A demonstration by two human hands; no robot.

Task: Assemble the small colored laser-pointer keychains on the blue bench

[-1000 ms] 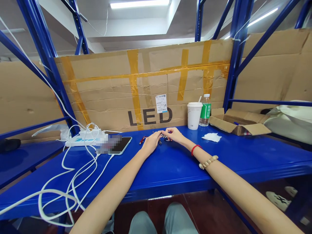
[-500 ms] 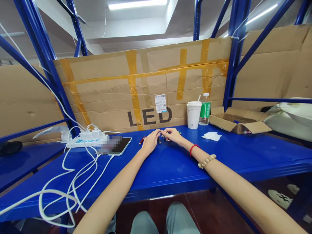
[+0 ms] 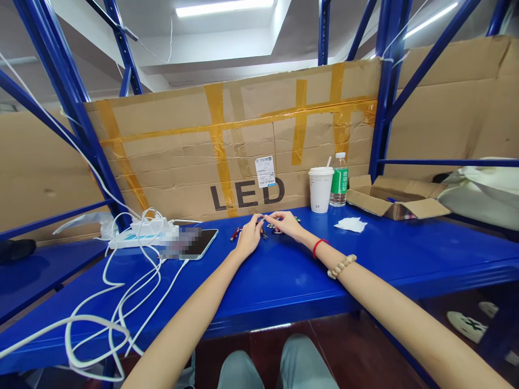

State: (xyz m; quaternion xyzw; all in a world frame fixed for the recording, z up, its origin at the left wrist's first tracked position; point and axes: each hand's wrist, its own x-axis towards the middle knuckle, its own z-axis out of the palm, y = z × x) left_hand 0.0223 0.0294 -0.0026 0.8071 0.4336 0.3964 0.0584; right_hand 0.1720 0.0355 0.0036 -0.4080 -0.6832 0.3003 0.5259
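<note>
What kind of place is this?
Probably a warehouse or stockroom. Tall blue metal racking stands all round, flattened cardboard marked LED walls off the back, and an open carton sits on the blue shelf.

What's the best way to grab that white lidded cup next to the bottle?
Probably wrap the cup at mid-wall from the front-left. It stands upright, a straw pokes through the lid, the bottle crowds its right side, and cardboard stands behind it.
</note>
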